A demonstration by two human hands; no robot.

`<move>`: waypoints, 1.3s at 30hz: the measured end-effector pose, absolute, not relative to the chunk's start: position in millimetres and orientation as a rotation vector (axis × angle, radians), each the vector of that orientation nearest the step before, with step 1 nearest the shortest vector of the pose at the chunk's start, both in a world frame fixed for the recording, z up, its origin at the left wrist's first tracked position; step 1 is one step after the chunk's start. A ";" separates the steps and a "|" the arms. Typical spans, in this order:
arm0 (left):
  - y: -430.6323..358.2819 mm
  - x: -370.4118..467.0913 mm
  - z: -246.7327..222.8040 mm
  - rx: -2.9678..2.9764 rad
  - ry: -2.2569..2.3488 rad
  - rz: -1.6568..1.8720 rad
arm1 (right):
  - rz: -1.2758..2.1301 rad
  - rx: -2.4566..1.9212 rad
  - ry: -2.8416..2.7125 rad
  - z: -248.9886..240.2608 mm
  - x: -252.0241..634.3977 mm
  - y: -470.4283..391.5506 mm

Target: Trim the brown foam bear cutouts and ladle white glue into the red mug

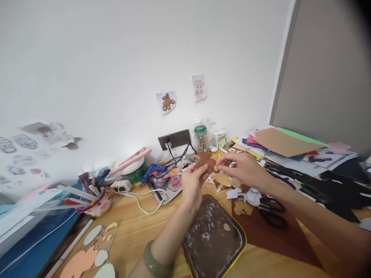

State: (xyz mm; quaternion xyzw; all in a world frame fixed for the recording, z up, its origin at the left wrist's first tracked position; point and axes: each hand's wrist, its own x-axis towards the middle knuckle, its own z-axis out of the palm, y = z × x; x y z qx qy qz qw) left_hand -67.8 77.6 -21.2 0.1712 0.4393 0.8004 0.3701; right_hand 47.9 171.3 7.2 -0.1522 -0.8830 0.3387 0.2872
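- Fingers of the left hand (193,183) are closed on the brown cutout (205,159), with the thumb across its near side and the other fingers partly hidden behind it.
- Thumb and forefinger of the right hand (242,168) are drawn together at the cutout's right edge; whether they grip that edge or a small piece there, I cannot tell. The remaining fingers are loosely bent.
- The brown cutout is held up between the two hands, above the far part of the wooden table (130,231). It has rounded lobes.
- Below the hands, on the near side, lies a dark tray (210,247) with a yellow rim; a small tan oval (226,227) rests in it.
- To the right of the tray are a brown sheet (278,239) and black-handled scissors (274,214), with white paper scraps (251,196) beside the scissors.
- To the left of the hands, a blue glue gun (153,172) lies by a metal tray (162,197) of small colourful items.
- At the near left are pale and peach cutouts (81,260).
- On the far wall (130,58) hangs a bear picture (167,102), left of another small picture (199,88).
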 end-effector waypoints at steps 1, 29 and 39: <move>77.5 -68.0 -21.7 0.438 1.124 2.043 | 0.889 -0.411 -2.363 7.7 47.9 170.9; 81.8 -76.7 -33.5 0.307 1.175 2.002 | 0.463 0.061 -3.159 -50.1 61.0 131.7; 80.4 -79.1 -33.5 0.309 1.211 1.955 | 0.523 0.037 -3.159 -61.8 60.3 133.7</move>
